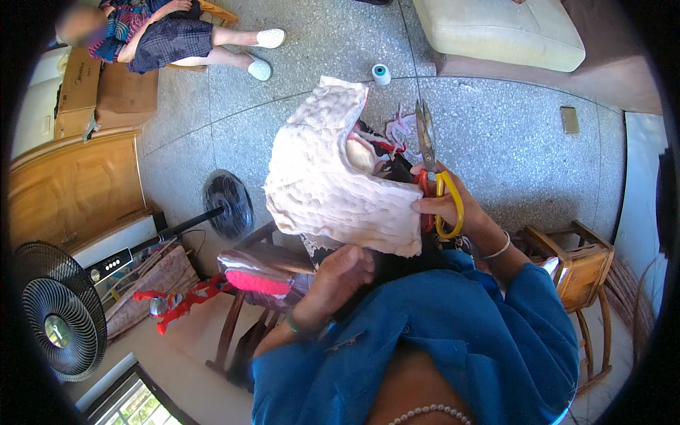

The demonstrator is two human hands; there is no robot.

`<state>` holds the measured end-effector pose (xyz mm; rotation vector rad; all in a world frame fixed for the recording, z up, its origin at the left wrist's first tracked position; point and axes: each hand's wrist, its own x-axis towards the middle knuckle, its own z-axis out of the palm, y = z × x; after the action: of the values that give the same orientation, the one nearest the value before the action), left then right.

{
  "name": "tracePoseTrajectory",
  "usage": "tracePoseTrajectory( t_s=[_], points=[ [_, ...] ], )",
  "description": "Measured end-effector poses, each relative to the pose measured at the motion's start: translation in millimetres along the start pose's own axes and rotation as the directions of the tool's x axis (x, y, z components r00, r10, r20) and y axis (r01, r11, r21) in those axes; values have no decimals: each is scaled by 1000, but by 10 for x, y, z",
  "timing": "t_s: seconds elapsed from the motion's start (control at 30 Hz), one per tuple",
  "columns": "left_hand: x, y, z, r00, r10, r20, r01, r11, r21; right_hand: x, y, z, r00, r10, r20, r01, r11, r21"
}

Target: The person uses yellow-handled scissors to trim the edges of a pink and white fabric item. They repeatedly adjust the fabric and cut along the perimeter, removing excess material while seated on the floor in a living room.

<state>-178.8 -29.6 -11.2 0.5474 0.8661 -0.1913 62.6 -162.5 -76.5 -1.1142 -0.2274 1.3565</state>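
A white, padded, quilted fabric piece [322,170] with a curved cut-out on its right side spreads over my lap. My right hand [450,202] is closed around scissors [427,138] with one yellow and one red handle; their blades point away from me. The thumb of that hand also presses on the fabric's right corner. At the fabric's lower edge lies my left hand [341,278], its fingers loosely bent and apart from the thumb, gripping nothing that shows. Pinkish-white fabric scraps [402,127] lie beyond the cut-out, left of the blades.
A thread spool [381,74] stands on the speckled floor ahead. Left are a stool with a bright pink item [258,282], a red toy figure [185,301], and fans [62,312]. A wooden chair [577,265] is at right. Another person [173,39] sits far left.
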Motion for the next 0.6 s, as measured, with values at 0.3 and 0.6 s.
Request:
tracePoseTrajectory(
  t_s=[0.3, 0.6],
  points=[
    [349, 112, 579, 965, 238, 110, -179, 906, -384, -157, -173, 340, 989, -85, -118, 42, 945, -326],
    [464, 144, 5, 947, 320, -31, -321, 947, -30, -306, -486, 49, 987, -99, 129, 128, 962, -243]
  ],
)
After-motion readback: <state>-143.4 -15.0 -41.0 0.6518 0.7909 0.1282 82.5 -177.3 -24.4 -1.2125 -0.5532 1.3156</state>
